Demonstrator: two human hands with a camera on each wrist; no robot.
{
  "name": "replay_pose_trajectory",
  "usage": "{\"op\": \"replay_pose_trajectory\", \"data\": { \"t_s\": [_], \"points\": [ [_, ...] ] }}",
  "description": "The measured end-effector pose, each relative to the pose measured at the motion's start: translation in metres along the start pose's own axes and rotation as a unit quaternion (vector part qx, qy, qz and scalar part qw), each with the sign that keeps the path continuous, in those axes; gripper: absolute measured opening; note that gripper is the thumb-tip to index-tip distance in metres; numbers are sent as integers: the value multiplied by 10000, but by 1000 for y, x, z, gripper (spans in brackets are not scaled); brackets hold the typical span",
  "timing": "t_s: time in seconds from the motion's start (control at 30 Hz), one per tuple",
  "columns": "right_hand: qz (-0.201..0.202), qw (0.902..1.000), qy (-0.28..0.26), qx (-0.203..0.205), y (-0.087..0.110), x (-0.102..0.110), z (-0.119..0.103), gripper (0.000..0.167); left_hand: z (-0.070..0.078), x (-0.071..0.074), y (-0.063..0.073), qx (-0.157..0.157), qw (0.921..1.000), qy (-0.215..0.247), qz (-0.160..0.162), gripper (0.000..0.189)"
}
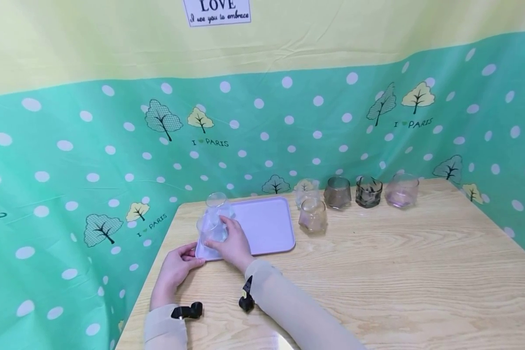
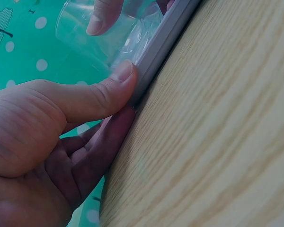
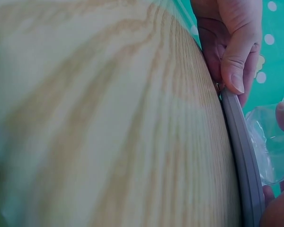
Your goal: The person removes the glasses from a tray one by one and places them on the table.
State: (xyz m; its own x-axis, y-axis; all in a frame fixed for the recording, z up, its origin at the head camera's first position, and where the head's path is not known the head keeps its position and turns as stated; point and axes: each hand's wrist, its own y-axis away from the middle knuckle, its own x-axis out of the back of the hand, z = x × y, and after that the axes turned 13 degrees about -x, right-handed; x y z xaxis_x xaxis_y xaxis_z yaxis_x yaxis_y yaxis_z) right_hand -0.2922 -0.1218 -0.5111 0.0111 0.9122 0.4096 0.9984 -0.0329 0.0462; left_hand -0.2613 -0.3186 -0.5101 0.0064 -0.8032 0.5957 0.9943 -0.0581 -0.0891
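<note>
A pale lilac tray [image 1: 269,223] lies at the left of the wooden table. At its front left corner my left hand [image 1: 176,267] pinches the rim, the thumb on top and the fingers against the outer side. My right hand [image 1: 236,243] grips a clear glass [image 1: 213,234] at the tray's left end, thumb and fingers on opposite sides. Just behind it stands a second clear glass [image 1: 217,204], which the front glass partly covers in the head view. From the left wrist, the held glass [image 2: 104,40] shows upright close over the tray's edge.
Right of the tray stand a clear glass [image 1: 307,192], an amber-tinted glass [image 1: 313,218], a grey glass [image 1: 338,193], a dark patterned glass [image 1: 369,192] and a pinkish glass [image 1: 402,191]. A green dotted curtain [image 1: 245,146] hangs behind and beside the table [image 1: 398,282].
</note>
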Motion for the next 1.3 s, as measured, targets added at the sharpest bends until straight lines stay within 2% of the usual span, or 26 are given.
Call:
{"op": "replay_pose_trajectory", "data": {
  "t_s": [0.37, 0.83, 1.03, 1.3],
  "points": [
    [-73, 9999, -111, 40, 2, 4, 0, 86, 0, 0, 0, 8, 10000, 22, 12, 67],
    [-240, 9984, -459, -238, -4, 4, 7, 88, -1, -1, 0, 20, 10000, 19, 26, 67],
    [-98, 9957, -832, -389, -5, 4, 7, 87, -1, -1, 0, -13, 10000, 0, 19, 67],
    [30, 9864, -1424, -815, -4, 8, 5, 91, -2, -2, 0, 1, 10000, -29, 73, 68]
  ]
}}
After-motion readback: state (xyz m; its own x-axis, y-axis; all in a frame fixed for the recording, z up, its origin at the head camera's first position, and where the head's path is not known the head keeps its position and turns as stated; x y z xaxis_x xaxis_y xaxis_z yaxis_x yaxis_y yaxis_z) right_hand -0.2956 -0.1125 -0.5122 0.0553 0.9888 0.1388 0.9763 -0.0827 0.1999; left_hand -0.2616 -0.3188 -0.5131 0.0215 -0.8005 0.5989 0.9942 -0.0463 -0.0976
